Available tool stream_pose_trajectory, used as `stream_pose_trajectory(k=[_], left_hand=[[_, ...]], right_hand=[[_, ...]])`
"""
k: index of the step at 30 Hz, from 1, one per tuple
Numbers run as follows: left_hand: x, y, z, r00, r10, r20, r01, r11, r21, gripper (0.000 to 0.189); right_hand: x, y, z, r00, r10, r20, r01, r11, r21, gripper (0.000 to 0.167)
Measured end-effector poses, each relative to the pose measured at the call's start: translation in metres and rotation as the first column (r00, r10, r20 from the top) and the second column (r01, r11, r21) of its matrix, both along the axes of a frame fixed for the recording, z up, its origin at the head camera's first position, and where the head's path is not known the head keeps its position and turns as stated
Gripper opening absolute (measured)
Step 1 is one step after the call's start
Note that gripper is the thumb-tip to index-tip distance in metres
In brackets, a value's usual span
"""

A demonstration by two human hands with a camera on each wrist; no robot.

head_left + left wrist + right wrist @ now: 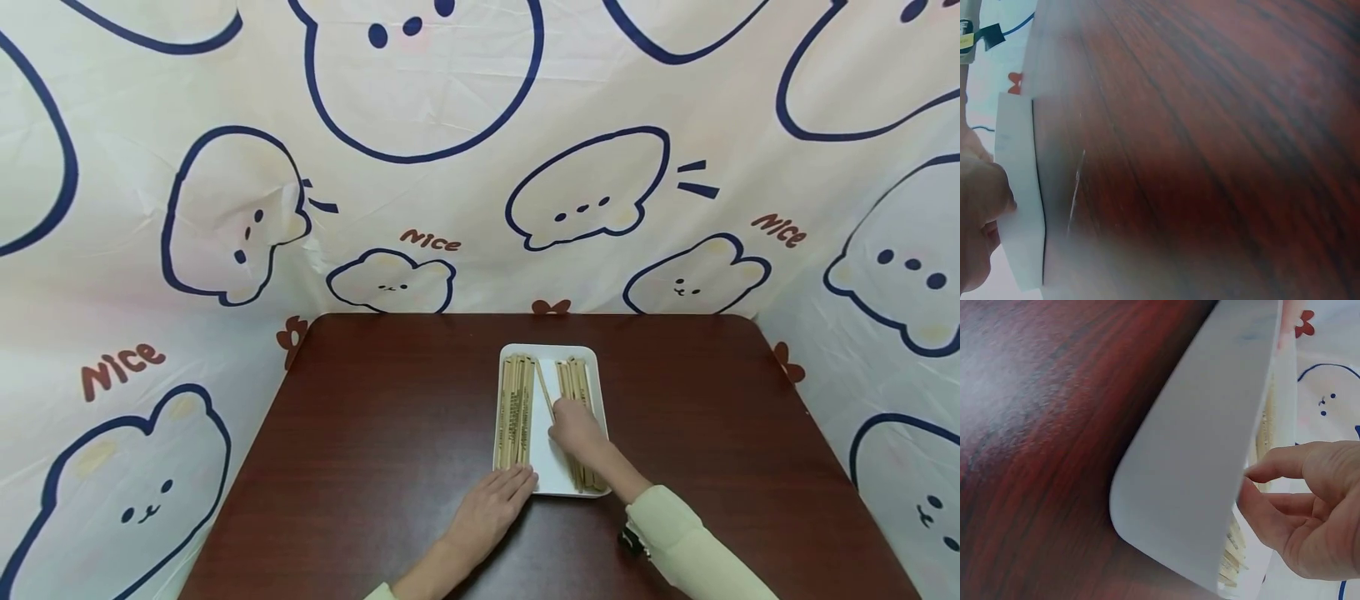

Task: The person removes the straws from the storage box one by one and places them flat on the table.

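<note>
A white rectangular tray (550,348) on the table holds two bundles of thin bamboo chopsticks, a wider left bundle (514,408) and a narrower right bundle (573,379). Between them a single chopstick (544,385) slants down to my right hand (579,433). The right hand pinches its lower part with thumb and forefinger, above the right bundle. My left hand (491,508) holds the tray at its near left corner, covering the lower ends of the left bundle. In the left wrist view its thumb (1000,187) bends over the tray's outer wall.
A dark brown wooden table (375,417) lies under the tray. Behind and beside it hangs a pale cloth (480,200) printed with cartoon bears. A dark band (632,540) sits at my right wrist.
</note>
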State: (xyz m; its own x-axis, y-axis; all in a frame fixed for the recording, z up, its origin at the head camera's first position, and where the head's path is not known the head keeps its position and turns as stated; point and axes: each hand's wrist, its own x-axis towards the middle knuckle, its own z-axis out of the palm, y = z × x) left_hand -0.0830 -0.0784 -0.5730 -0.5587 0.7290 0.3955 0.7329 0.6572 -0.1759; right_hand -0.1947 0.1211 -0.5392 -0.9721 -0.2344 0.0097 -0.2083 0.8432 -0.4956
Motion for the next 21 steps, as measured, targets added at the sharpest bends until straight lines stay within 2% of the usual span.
stream_pose_trajectory(k=[3,11,14,18,21], left_hand=[[0.000,0.000,0.001,1.000,0.000,0.007,0.000,1.000,-0.018,0.044],[0.000,0.002,0.001,1.000,0.004,0.010,-0.003,1.000,-0.018,0.044],[0.000,0.003,0.002,1.000,0.002,0.005,-0.002,1.000,0.005,0.045],[0.000,0.004,0.005,1.000,0.000,-0.004,0.000,1.000,0.015,0.049],[0.000,0.003,0.006,1.000,-0.002,-0.010,0.002,1.000,0.011,0.048]], right_hand=[[0.000,0.003,0.005,1.000,0.001,-0.024,-0.002,1.000,-0.022,0.035],[-0.002,0.011,0.020,0.999,-0.028,0.017,0.028,0.999,-0.026,0.039],[-0.002,0.014,0.027,0.999,-0.041,0.018,0.042,0.999,-0.026,0.031],[0.000,0.019,0.037,0.996,-0.078,0.044,0.079,0.997,-0.023,0.011],[0.001,0.024,0.043,0.993,-0.098,0.069,0.101,0.994,-0.031,0.010]])
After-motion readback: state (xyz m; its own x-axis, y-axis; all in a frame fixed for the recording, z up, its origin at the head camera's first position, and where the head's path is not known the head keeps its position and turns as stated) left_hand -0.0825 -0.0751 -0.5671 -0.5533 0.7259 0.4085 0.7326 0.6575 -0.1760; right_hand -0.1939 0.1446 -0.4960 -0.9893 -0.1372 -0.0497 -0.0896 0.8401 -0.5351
